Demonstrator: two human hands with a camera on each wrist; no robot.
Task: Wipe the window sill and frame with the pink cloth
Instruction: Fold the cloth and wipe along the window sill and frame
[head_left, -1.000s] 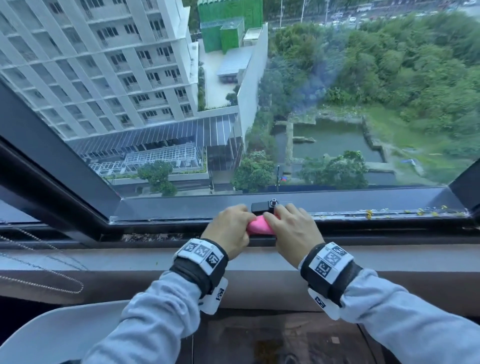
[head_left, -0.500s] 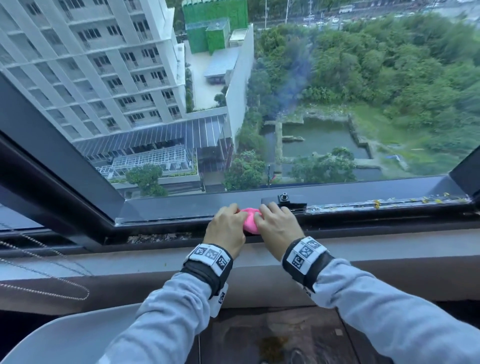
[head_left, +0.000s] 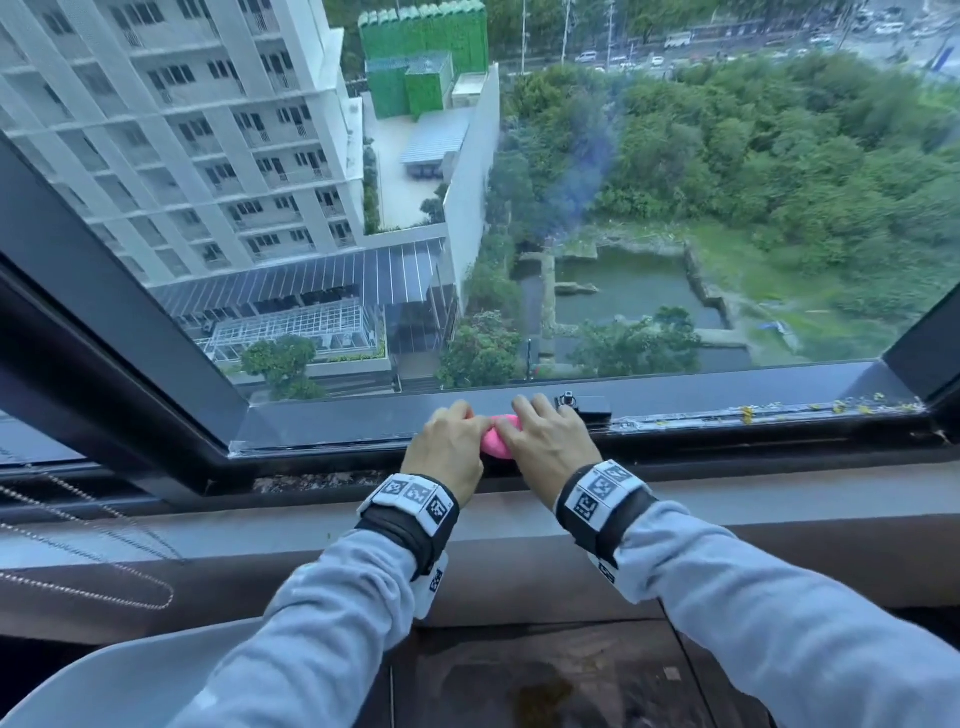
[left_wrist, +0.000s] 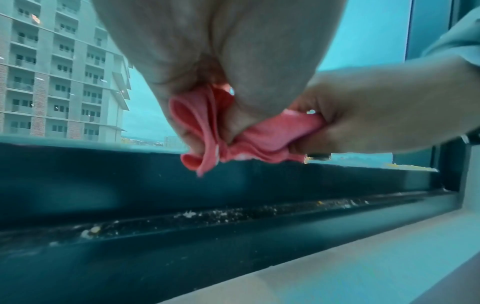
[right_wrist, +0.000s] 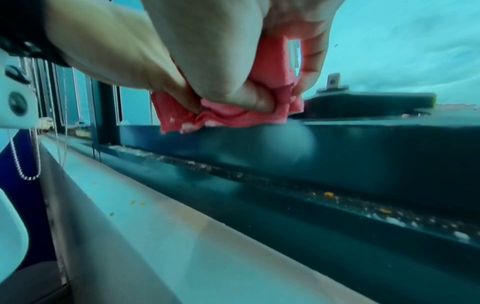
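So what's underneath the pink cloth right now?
The pink cloth, bunched between both hands, sits on the dark window frame rail. Below runs a gritty track. The frame under the cloth itself is covered.

In the right wrist view, the right hand (right_wrist: 233, 67) pinches the bunched pink cloth (right_wrist: 228, 115) from above, thumb and fingers curled into its folds, while the left hand (right_wrist: 124, 59) reaches in from the left and grips the same cloth at its left end. The cloth's lower edge, flecked with white bits, rests on the top of the dark window frame (right_wrist: 363, 156), just left of a black latch (right_wrist: 369, 102). Below, a track (right_wrist: 298, 185) holds pale and yellow crumbs, and the light window sill (right_wrist: 161, 232) carries a few yellow specks; a bead chain (right_wrist: 26, 164) hangs at left.
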